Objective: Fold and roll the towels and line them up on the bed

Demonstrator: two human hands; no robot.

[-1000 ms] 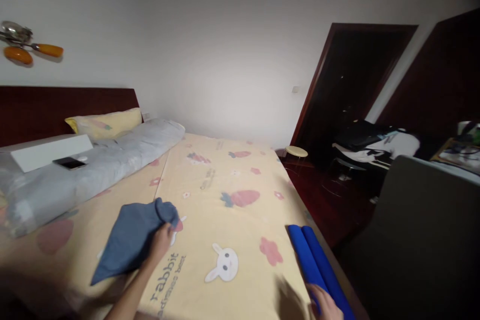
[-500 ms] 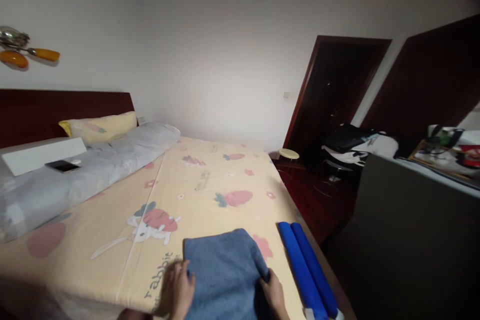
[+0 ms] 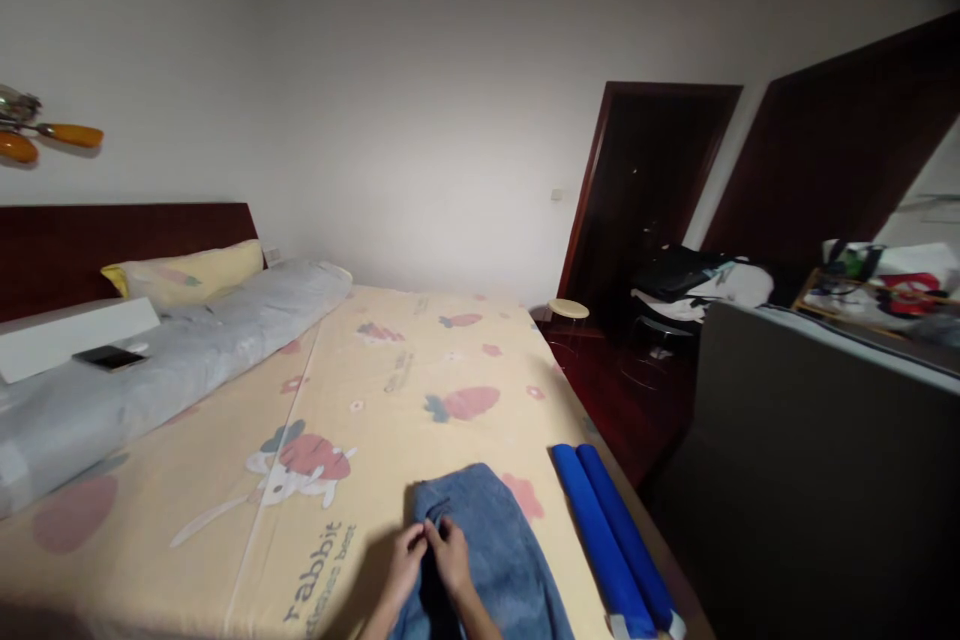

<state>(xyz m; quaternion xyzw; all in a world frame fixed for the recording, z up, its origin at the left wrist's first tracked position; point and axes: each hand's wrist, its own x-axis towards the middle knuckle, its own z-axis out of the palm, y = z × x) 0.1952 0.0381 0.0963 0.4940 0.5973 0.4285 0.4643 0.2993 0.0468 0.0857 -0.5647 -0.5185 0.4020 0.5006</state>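
Observation:
A blue denim garment lies at the front of the bed, its lower part cut off by the bottom of the view. Both hands meet close together at its far left edge. My left hand pinches the cloth there with fingers bent. Right beside it, my right hand is also closed on the denim, thumb and fingers pressed together. The cloth bunches into small folds just past the fingertips. Which kind of garment it is, I cannot tell.
Two blue rolls lie along the bed's right edge. A grey plastic-wrapped bundle stretches across the left, with a phone on it. A dark cabinet stands to the right, a round stool beyond the bed.
My right hand has moved left from the garment's right side to join my left hand. The left hand has shifted slightly right. The garment's left edge is now gathered inward.

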